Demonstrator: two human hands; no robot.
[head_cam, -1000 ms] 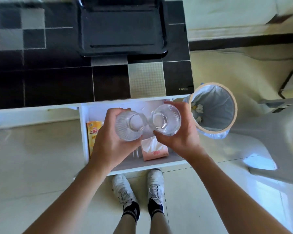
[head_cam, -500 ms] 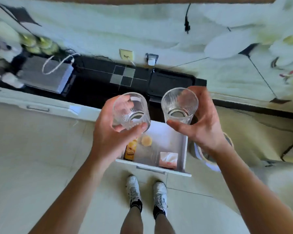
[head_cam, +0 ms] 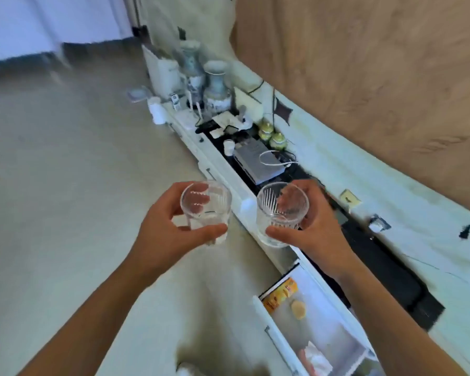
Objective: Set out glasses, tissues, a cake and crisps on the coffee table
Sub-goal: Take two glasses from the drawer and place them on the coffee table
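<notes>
Since 0.5 s ago my view has swung left along the low cabinet (head_cam: 223, 169); the open drawer (head_cam: 320, 324) now sits lower right. Left hand (head_cam: 163, 234) grips 1 ribbed glass (head_cam: 205, 210), right hand (head_cam: 318, 234) grips the other glass (head_cam: 282, 213), both held in the air near each other, not touching. Both glasses upright, mouths up, long axes near vertical, tipped slightly toward me. Risks, my judgement: rims could clink while I turn; the open drawer could catch my leg. Coffee table not in view.

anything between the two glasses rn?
Nothing held between them in the head view: left glass and right glass are apart; only the white cabinet edge shows through the gap, far below.
</notes>
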